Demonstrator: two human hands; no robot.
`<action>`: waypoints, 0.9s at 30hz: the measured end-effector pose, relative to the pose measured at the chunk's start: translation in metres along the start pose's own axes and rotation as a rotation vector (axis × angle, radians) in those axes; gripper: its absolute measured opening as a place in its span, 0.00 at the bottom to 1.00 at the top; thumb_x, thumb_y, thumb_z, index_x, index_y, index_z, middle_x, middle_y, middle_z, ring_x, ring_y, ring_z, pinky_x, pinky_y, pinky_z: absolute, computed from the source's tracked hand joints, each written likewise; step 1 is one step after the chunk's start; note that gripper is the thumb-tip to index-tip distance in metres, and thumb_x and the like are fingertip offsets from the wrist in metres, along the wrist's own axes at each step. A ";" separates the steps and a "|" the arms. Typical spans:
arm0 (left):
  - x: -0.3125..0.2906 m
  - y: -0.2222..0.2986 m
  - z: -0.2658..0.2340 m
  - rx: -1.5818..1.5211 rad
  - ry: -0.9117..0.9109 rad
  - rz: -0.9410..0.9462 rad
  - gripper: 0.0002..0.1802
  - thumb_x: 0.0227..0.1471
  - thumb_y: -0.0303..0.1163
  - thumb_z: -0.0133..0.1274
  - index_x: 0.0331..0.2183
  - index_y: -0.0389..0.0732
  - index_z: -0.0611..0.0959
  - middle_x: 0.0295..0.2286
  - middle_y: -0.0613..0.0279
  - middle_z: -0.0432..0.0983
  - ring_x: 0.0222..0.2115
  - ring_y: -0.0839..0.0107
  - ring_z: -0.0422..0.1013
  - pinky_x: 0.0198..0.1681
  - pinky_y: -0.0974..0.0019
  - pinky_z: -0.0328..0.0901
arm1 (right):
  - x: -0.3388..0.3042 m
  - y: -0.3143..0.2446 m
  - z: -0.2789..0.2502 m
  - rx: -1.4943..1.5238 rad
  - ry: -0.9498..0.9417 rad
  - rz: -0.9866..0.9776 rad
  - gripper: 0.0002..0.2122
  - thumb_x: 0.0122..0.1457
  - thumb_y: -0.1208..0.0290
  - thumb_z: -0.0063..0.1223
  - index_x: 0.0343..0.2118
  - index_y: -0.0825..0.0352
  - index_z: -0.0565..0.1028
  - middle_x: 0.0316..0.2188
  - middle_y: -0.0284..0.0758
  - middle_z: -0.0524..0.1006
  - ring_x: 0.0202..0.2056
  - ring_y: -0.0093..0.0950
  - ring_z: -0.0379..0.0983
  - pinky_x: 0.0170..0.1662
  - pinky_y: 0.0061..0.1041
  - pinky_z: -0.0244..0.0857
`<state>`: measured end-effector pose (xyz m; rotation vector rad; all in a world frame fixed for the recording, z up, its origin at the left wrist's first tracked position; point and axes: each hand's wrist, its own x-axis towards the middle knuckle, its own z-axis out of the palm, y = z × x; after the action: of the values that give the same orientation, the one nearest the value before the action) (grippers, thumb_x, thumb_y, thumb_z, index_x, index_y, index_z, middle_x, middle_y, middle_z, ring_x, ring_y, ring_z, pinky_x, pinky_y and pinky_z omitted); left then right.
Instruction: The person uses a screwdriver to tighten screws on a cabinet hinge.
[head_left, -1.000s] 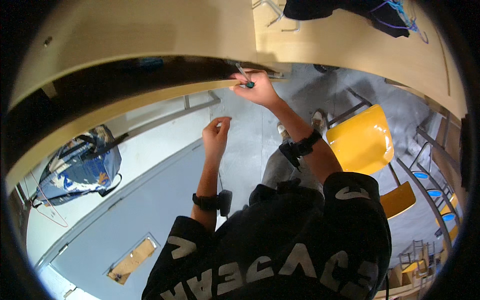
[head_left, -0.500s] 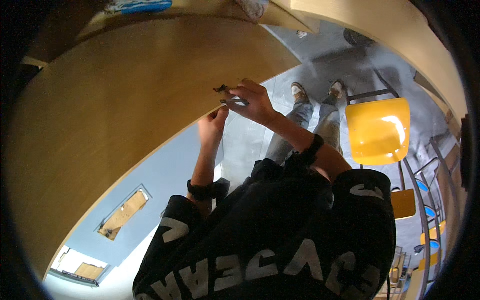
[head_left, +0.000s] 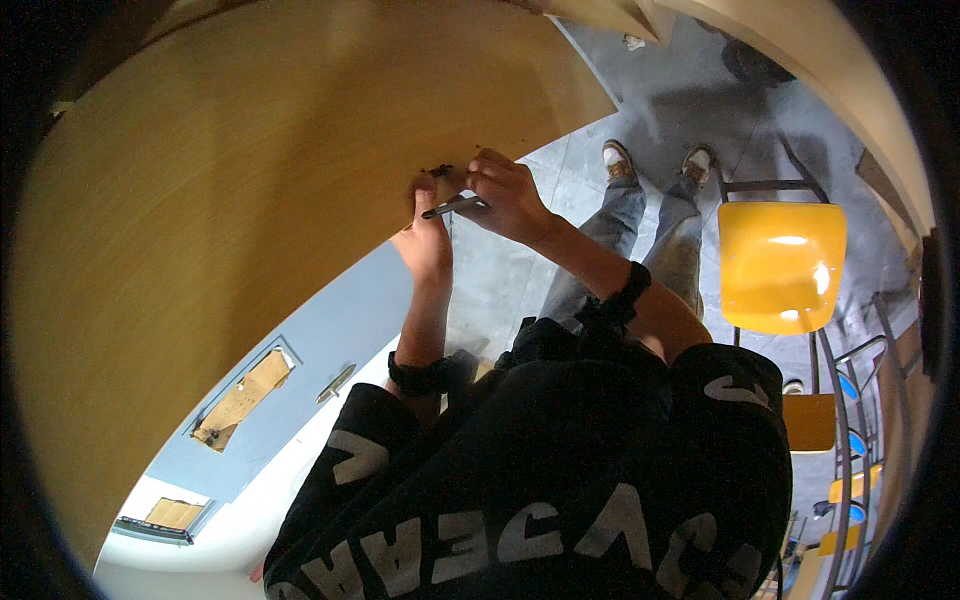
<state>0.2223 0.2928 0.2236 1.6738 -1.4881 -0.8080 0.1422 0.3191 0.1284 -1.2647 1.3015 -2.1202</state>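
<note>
Wooden panel (head_left: 280,160): fills the upper left, its outer side lost in the dark surround
Dark spot (head_left: 440,170): small, on the panel, too blurred to name
Right hand (head_left: 508,203): fingers curled together, clamped on a thin tool (head_left: 452,208)
Tool: grey with a dark tip, slanting across toward the left hand (head_left: 428,238); its rear end is hidden in the fingers, and whether the tip touches skin I cannot tell
Left hand: at the panel's lower edge, thumb up; the other fingers are hard to make out, so I cannot tell whether it grips
Door (head_left: 345,300): blue-grey, partly covered by the panel, a brown sheet (head_left: 242,400) in its window
Chair (head_left: 782,268): yellow seat, right of the legs
</note>
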 end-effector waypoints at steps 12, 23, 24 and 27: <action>0.008 -0.021 -0.026 0.127 -0.046 0.151 0.13 0.51 0.31 0.52 0.37 0.32 0.75 0.30 0.64 0.71 0.28 0.78 0.65 0.28 0.76 0.60 | -0.010 -0.005 0.022 0.001 -0.062 0.093 0.17 0.34 0.74 0.68 0.21 0.65 0.66 0.23 0.37 0.68 0.29 0.37 0.71 0.31 0.32 0.68; 0.007 -0.025 -0.054 0.150 -0.197 -0.064 0.08 0.45 0.26 0.48 0.30 0.33 0.75 0.28 0.62 0.72 0.29 0.73 0.67 0.35 0.69 0.64 | -0.015 -0.006 0.027 0.009 -0.081 0.101 0.18 0.36 0.72 0.68 0.18 0.64 0.63 0.21 0.35 0.66 0.25 0.34 0.68 0.25 0.30 0.63; 0.005 -0.021 -0.050 0.123 -0.206 -0.076 0.07 0.45 0.26 0.48 0.29 0.33 0.75 0.28 0.62 0.72 0.29 0.74 0.67 0.34 0.69 0.64 | -0.020 -0.004 0.028 0.024 -0.123 0.129 0.17 0.37 0.70 0.68 0.23 0.66 0.65 0.25 0.38 0.69 0.29 0.37 0.70 0.32 0.34 0.66; 0.004 -0.022 -0.041 0.082 -0.140 0.035 0.11 0.46 0.28 0.50 0.18 0.44 0.67 0.14 0.72 0.59 0.15 0.82 0.53 0.18 0.73 0.45 | -0.022 -0.004 0.029 0.042 -0.117 0.114 0.18 0.38 0.69 0.67 0.28 0.66 0.67 0.29 0.40 0.72 0.33 0.41 0.72 0.37 0.37 0.70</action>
<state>0.2691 0.2947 0.2264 1.6750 -1.6623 -0.8707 0.1787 0.3200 0.1256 -1.2462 1.2427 -1.9549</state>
